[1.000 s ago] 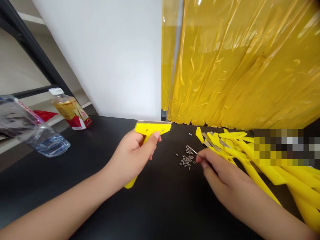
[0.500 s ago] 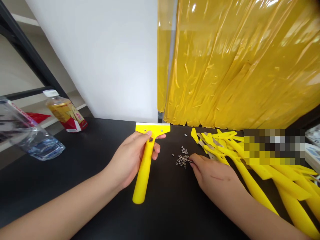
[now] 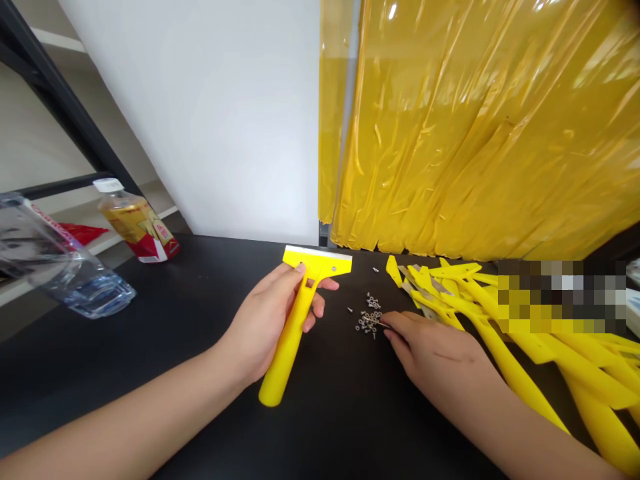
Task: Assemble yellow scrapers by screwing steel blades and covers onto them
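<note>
A flat black worktop (image 3: 325, 433), backed along its far edge by a wrinkled yellow plastic sheet (image 3: 450, 133) and smooth white panel (image 3: 215, 120), stretches between left hand (image 3: 263, 320) and right hand (image 3: 440, 353). Yellow plastic scrapers (image 3: 530, 347) heap beside the right. The left grips 1 T-shaped yellow plastic scraper (image 3: 290, 333), head away; the right pinches a thin metal tool (image 3: 379, 323) at clustered silvery screws and nuts (image 3: 369, 327).

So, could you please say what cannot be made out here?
In the head view:
Thin metal tool: near end hidden by the right hand, tip lost among small metal parts.
Those parts: too small to count.
Yellow scrapers: partly masked by pixelation.
Clear bottle: cut off by the left edge.
Left hand: fingers partly behind the held scraper.
</note>
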Motion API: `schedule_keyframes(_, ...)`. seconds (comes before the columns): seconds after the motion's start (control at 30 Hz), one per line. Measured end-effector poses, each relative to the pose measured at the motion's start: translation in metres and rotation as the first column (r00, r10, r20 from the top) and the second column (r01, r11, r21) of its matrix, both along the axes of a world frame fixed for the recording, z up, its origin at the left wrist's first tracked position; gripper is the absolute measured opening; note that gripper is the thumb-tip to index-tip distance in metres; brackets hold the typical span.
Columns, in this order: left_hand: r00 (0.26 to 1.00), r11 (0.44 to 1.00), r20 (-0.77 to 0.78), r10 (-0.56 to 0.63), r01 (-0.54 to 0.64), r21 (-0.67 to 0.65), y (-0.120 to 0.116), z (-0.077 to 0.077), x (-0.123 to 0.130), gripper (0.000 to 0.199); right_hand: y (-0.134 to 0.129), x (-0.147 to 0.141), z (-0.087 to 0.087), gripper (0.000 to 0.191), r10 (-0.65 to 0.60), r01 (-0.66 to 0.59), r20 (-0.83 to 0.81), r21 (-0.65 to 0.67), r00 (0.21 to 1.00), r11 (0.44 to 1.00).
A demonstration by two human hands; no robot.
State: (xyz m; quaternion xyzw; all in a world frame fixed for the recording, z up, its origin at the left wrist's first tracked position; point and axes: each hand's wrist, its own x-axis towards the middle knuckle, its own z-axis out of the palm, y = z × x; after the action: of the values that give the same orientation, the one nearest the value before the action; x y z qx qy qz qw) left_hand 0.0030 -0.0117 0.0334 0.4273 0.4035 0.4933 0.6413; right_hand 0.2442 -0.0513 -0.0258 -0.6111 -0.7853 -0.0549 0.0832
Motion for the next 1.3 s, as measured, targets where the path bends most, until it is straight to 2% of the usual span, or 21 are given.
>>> schedule_keyframes(0.17, 0.999, 0.997, 0.012, -0.048, 0.049, -0.063, 0.002, 0.0, -0.003, 0.017, 0.0, -0.002, -0.001, 0.023, 0.012, -0.012, 0.03, -0.007, 0.999, 1.0)
schedule_keyframes(0.27, 0.993, 0.992, 0.057, -0.101, 0.105, -0.07, 0.004, 0.005, -0.007, 0.018, 0.0, 0.0, 0.008, 0.025, -0.046, 0.046, 0.026, -0.007, 0.999, 0.999)
schedule_keyframes(0.3, 0.989, 0.989, 0.073, -0.125, 0.13, -0.064, 0.003, 0.007, -0.008, 0.019, 0.0, 0.002, 0.013, 0.025, -0.075, 0.074, -0.033, -0.035, 0.997, 0.997)
schedule_keyframes(0.37, 0.975, 0.976, 0.088, -0.204, 0.209, -0.054, 0.0, 0.011, -0.009, 0.02, 0.0, 0.007, 0.026, 0.025, -0.121, 0.078, -0.261, -0.167, 0.958, 0.983)
schedule_keyframes(0.43, 0.94, 0.94, 0.085, -0.329, 0.335, -0.061, -0.006, 0.013, -0.008, 0.021, -0.001, 0.011, 0.04, 0.028, -0.162, -0.036, -0.555, -0.33, 0.816, 0.943)
schedule_keyframes(0.53, 0.851, 0.844, 0.061, -0.521, 0.524, -0.113, -0.019, 0.012, -0.003, 0.024, -0.007, 0.008, 0.052, 0.036, -0.306, -0.231, -0.824, -0.454, 0.477, 0.86)
schedule_keyframes(0.6, 0.804, 0.794, 0.006, -0.595, 0.589, -0.153, -0.026, 0.01, 0.0, 0.025, -0.013, 0.0, 0.053, 0.038, -0.417, -0.336, -0.865, -0.495, 0.28, 0.801)
schedule_keyframes(0.63, 0.788, 0.781, -0.033, -0.615, 0.602, -0.165, -0.028, 0.008, 0.002, 0.026, -0.016, -0.005, 0.052, 0.038, -0.464, -0.388, -0.861, -0.508, 0.207, 0.769)
schedule_keyframes(0.7, 0.769, 0.774, -0.108, -0.63, 0.61, -0.173, -0.031, 0.004, 0.004, 0.027, -0.02, -0.013, 0.049, 0.034, -0.542, -0.485, -0.834, -0.518, 0.103, 0.705)
schedule_keyframes(0.77, 0.758, 0.773, -0.155, -0.633, 0.612, -0.167, -0.031, 0.0, 0.005, 0.03, -0.021, -0.017, 0.047, 0.028, -0.602, -0.551, -0.798, -0.517, 0.032, 0.655)
schedule_keyframes(0.83, 0.754, 0.776, -0.182, -0.631, 0.61, -0.161, -0.029, -0.003, 0.005, 0.03, -0.021, -0.017, 0.045, 0.026, -0.633, -0.583, -0.774, -0.511, -0.008, 0.632)
schedule_keyframes(0.93, 0.759, 0.786, -0.207, -0.618, 0.6, -0.146, -0.025, -0.005, 0.004, 0.029, -0.02, -0.012, 0.045, 0.032, -0.623, -0.59, -0.781, -0.488, -0.033, 0.643)
schedule_keyframes(1.03, 0.762, 0.794, -0.224, -0.607, 0.594, -0.131, -0.023, -0.005, 0.003, 0.027, -0.019, -0.007, 0.045, 0.036, -0.608, -0.618, -0.793, -0.46, -0.037, 0.638)
schedule_keyframes(1.2, 0.742, 0.781, -0.257, -0.619, 0.615, -0.109, -0.023, -0.005, 0.002, 0.027, -0.02, -0.007, 0.046, 0.029, -0.593, -0.631, -0.805, -0.458, -0.004, 0.626)
schedule_keyframes(1.3, 0.724, 0.77, -0.284, -0.629, 0.629, -0.102, -0.022, -0.006, 0.002, 0.029, -0.019, -0.008, 0.046, 0.026, -0.615, -0.627, -0.788, -0.464, -0.031, 0.626)
